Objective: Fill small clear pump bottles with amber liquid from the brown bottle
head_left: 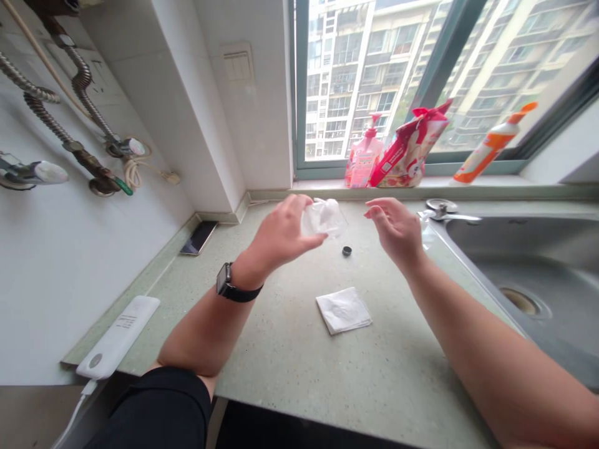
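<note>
My left hand, with a black watch on its wrist, grips a small clear glass stuffed with white tissue, held above the green speckled counter. My right hand hovers just right of the glass with fingers spread and nothing in it. A folded white tissue lies on the counter below the hands. A small black cap sits on the counter between them.
A steel sink with a tap is at the right. On the window sill stand a pink pump bottle, a red bag and an orange-capped bottle. A phone and a white power bank lie at the left.
</note>
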Tool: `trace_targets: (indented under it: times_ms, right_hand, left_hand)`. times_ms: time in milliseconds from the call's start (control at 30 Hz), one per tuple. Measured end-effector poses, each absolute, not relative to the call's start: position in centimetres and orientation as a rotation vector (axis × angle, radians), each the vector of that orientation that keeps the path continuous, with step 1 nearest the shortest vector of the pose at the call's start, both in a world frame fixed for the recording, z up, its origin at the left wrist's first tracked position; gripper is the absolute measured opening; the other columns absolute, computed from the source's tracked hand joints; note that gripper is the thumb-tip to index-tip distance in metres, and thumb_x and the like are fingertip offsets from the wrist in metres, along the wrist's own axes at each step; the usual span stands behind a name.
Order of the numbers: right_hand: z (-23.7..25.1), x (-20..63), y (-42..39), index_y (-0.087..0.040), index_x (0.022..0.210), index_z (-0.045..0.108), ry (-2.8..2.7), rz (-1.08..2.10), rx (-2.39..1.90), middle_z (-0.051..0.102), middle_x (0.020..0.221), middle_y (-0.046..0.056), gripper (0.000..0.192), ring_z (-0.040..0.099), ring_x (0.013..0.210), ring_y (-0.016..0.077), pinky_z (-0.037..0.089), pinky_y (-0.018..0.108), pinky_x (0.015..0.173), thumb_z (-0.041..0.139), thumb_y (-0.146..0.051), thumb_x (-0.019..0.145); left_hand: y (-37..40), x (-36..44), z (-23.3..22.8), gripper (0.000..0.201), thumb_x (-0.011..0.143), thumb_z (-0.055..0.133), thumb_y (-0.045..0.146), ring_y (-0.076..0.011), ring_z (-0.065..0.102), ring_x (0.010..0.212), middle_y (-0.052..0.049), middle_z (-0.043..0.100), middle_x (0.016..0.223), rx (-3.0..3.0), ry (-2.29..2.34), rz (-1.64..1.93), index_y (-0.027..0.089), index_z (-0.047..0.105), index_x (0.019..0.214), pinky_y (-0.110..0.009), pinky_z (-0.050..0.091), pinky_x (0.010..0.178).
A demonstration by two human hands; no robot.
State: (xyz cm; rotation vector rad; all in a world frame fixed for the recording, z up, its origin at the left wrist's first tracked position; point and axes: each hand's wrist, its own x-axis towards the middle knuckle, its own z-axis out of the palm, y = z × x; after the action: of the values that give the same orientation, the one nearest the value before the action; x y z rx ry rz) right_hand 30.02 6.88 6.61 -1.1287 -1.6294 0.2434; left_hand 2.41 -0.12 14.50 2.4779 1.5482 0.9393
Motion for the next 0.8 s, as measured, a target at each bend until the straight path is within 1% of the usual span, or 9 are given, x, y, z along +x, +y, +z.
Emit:
trace_targets:
  times_ms: [67, 133, 233, 300, 367, 467, 567, 667, 800]
  right_hand:
    - [4.2, 30.3, 7.8, -0.027, 0.097, 0.073, -1.587, 0.096, -1.175, 0.08, 0.091, 0.009, 0.039, 0.076, 0.093, 0.0303, 0.06, 0.05, 0.094, 0.049, -0.057, 0.103]
    - [2.0, 30.6, 8.7, -0.027, 0.09, 0.073, -1.669, 0.026, -1.22, 0.081, 0.097, 0.012, 0.035, 0.074, 0.104, 0.0339, 0.056, 0.055, 0.103, 0.049, -0.052, 0.1]
    - [0.0, 31.0, 9.7, -0.027, 0.094, 0.075, -1.73, 0.077, -1.291, 0.081, 0.103, 0.013, 0.033, 0.072, 0.108, 0.0351, 0.053, 0.056, 0.105, 0.049, -0.048, 0.098]
    - [-0.5, 31.2, 10.0, -0.026, 0.098, 0.076, -1.739, 0.092, -1.299, 0.08, 0.106, 0.013, 0.034, 0.071, 0.11, 0.0349, 0.051, 0.056, 0.106, 0.049, -0.048, 0.099]
    - [-0.7, 31.3, 10.1, -0.026, 0.101, 0.076, -1.755, 0.1, -1.289, 0.08, 0.107, 0.012, 0.034, 0.07, 0.111, 0.0347, 0.05, 0.056, 0.108, 0.05, -0.048, 0.098]
    - [-0.9, 31.2, 10.3, -0.027, 0.102, 0.076, -1.759, 0.124, -1.282, 0.079, 0.107, 0.012, 0.034, 0.069, 0.111, 0.0348, 0.049, 0.057, 0.108, 0.05, -0.048, 0.098]
    - [-1.1, 31.2, 10.4, -0.026, 0.101, 0.076, -1.761, 0.156, -1.276, 0.079, 0.107, 0.012, 0.034, 0.07, 0.11, 0.0351, 0.05, 0.057, 0.108, 0.051, -0.049, 0.098]
    - [-1.3, 31.1, 10.6, -0.027, 0.101, 0.076, -1.769, 0.18, -1.278, 0.08, 0.108, 0.012, 0.035, 0.07, 0.111, 0.0349, 0.05, 0.057, 0.108, 0.051, -0.051, 0.098]
    - [-1.5, 31.1, 10.8, -0.027, 0.106, 0.076, -1.765, 0.204, -1.282, 0.08, 0.111, 0.012, 0.036, 0.071, 0.112, 0.0345, 0.05, 0.058, 0.108, 0.051, -0.052, 0.098]
  left_hand:
    - [-0.3, 0.2, 16.3, 0.06, 0.09, 0.08, 0.05, -0.0269, 0.067, 0.115, -0.01, 0.067, 0.133, 2.46, 1.673, 1.142, 0.023, 0.057, 0.138, -0.04, 0.056, 0.101]
    - [-0.1, -2.3, 17.7, 0.065, 0.089, 0.08, 0.053, -0.0265, 0.067, 0.114, -0.009, 0.066, 0.13, 2.377, 1.869, 1.279, 0.022, 0.057, 0.141, -0.04, 0.056, 0.104]
    - [1.0, -6.4, 18.3, 0.061, 0.087, 0.081, 0.057, -0.0278, 0.067, 0.116, -0.009, 0.067, 0.124, 2.213, 2.199, 1.267, 0.022, 0.064, 0.134, -0.041, 0.053, 0.111]
    - [2.2, -9.0, 17.8, 0.064, 0.085, 0.082, 0.059, -0.0307, 0.066, 0.121, -0.011, 0.067, 0.127, 2.052, 2.416, 1.147, 0.02, 0.065, 0.132, -0.044, 0.05, 0.115]
    - [3.6, -11.3, 16.6, 0.069, 0.081, 0.084, 0.06, -0.0345, 0.065, 0.127, -0.015, 0.066, 0.134, 1.859, 2.557, 0.932, 0.016, 0.065, 0.131, -0.045, 0.05, 0.115]
    - [5.7, -13.7, 14.4, 0.074, 0.08, 0.085, 0.058, -0.0355, 0.065, 0.13, -0.021, 0.065, 0.143, 1.67, 2.63, 0.692, 0.012, 0.063, 0.134, -0.04, 0.05, 0.111]
    - [7.2, -14.9, 12.5, 0.071, 0.078, 0.087, 0.058, -0.0372, 0.069, 0.129, -0.023, 0.07, 0.14, 1.573, 2.661, 0.44, 0.013, 0.067, 0.129, -0.036, 0.053, 0.102]
    - [7.9, -15.5, 11.3, 0.063, 0.075, 0.089, 0.06, -0.0395, 0.073, 0.123, -0.023, 0.077, 0.128, 1.551, 2.574, 0.231, 0.016, 0.073, 0.117, -0.037, 0.054, 0.093]
    - [8.1, -15.5, 10.4, 0.064, 0.071, 0.09, 0.067, -0.0421, 0.074, 0.12, -0.025, 0.078, 0.129, 1.533, 2.534, 0.135, 0.017, 0.075, 0.109, -0.039, 0.054, 0.087]
